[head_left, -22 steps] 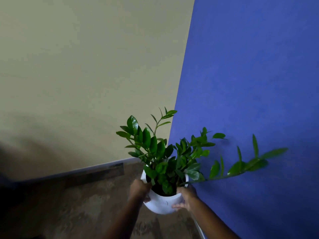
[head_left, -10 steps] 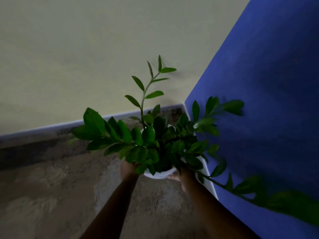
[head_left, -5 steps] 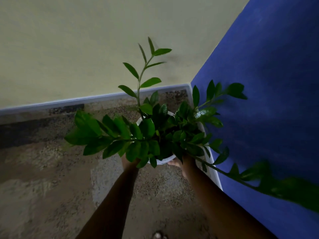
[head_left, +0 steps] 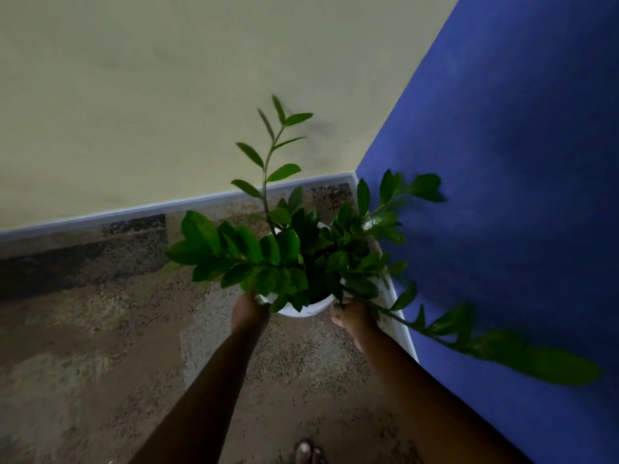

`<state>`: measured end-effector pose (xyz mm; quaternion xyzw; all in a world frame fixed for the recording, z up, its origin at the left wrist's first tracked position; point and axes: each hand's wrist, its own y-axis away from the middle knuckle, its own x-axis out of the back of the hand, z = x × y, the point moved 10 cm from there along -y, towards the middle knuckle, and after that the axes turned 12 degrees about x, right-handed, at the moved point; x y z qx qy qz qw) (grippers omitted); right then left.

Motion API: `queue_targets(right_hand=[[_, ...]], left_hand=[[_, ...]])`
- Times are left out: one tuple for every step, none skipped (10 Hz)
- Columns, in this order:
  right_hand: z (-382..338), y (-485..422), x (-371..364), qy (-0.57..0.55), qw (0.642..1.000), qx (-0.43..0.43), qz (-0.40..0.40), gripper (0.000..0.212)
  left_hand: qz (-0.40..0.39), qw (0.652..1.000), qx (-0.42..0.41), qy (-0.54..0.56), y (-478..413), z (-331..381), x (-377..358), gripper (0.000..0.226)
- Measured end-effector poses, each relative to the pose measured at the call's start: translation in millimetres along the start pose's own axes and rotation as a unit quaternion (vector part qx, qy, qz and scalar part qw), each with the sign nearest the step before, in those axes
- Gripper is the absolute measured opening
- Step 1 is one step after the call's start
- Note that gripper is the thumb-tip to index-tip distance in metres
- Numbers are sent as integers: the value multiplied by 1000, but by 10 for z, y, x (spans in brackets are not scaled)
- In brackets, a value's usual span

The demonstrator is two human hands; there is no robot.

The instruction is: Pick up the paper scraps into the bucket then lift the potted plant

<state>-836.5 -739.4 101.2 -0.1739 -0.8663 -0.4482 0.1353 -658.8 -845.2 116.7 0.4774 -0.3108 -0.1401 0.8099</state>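
**Q:** Potted plant (head_left: 303, 259) at centre frame, low in the corner where the cream wall (head_left: 167, 95) meets the blue wall (head_left: 502, 162); what does this step ask of the carrier?

**A:** Steady, level carriage, by my reading; the white pot (head_left: 301, 308) looks top-heavy with foliage, and one long stem (head_left: 469, 333) trails toward the lower right of the frame, close against the blue wall; keeping the pot upright and clear of that wall should spare the leaves; whether its base is off the speckled floor (head_left: 100, 329) cannot be told from here.

**Q:** And the hands?

**A:** Left hand (head_left: 249, 311) pressed to the pot's left side, fingers curled around it; right hand (head_left: 351, 316) clasping the right side, fingers wrapped and partly hidden under leaves; both closed about the pot, neither flat nor slack; a bare foot (head_left: 310, 452) shows at the bottom edge; no paper scraps or bucket in view.
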Motion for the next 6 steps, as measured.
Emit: queue_targets(right_hand=[[-32,291,51,34,999,5,-14,42],[-24,712,130,87,996,-11,-34,49],[-204,1140,278,148,988,19,-30,54],[-489,1547,408,218,972,74,-39,51],[-903,1995,599,276,951,138,-21,49],[-1304,2544,797,305,932,192,16,41]], left_hand=[[6,999,2,-32,225,-158,102,56],[39,996,-13,-85,563,-214,287,58],[48,991,-45,-119,955,-165,417,55],[64,981,-81,-165,1407,1,586,55],[92,970,-128,-186,1928,174,832,53],[125,943,-197,-238,2557,337,1055,53]])
